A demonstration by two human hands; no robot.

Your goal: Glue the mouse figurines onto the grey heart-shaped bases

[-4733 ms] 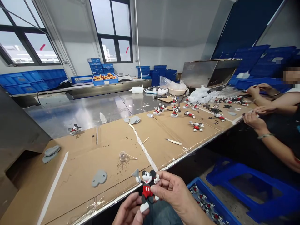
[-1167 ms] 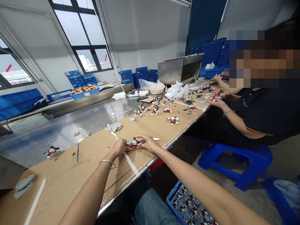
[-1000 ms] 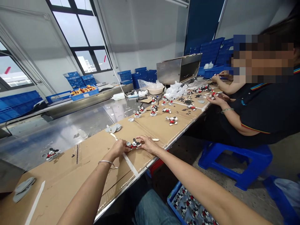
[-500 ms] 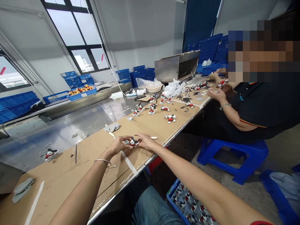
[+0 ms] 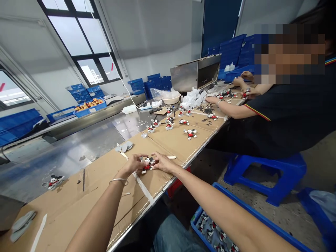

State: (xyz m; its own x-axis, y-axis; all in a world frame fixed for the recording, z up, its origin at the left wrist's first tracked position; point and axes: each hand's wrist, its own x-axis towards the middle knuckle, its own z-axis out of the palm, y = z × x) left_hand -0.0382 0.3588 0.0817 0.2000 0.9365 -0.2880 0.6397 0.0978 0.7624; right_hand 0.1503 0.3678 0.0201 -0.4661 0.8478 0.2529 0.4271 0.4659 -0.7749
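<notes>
Between my two hands, just over the cardboard-covered bench point(image 5: 162, 140), is a small Mickey Mouse figurine point(image 5: 147, 167) in black, red and white. My left hand point(image 5: 134, 163) has its fingers closed on the figurine's left side. From the other side, my right hand point(image 5: 162, 162) grips it with thumb and fingers; parts of the figurine are hidden by the fingers. A white stick-like piece point(image 5: 172, 157) lies right of my right hand. Flat grey pieces point(image 5: 124, 146) rest beyond my left hand.
Several finished-looking figurines point(image 5: 169, 124) stand or lie farther up the bench. Another figurine point(image 5: 55, 182) is at the left. A blue crate point(image 5: 194, 224) of figurines sits below my right arm. A co-worker's arm point(image 5: 233, 109) reaches over the bench at right, by a blue stool point(image 5: 265, 175).
The figurine has turned upright between my hands, showing more of its red body and feet. The co-worker has leaned in and stretched an arm toward the white plastic bags.
</notes>
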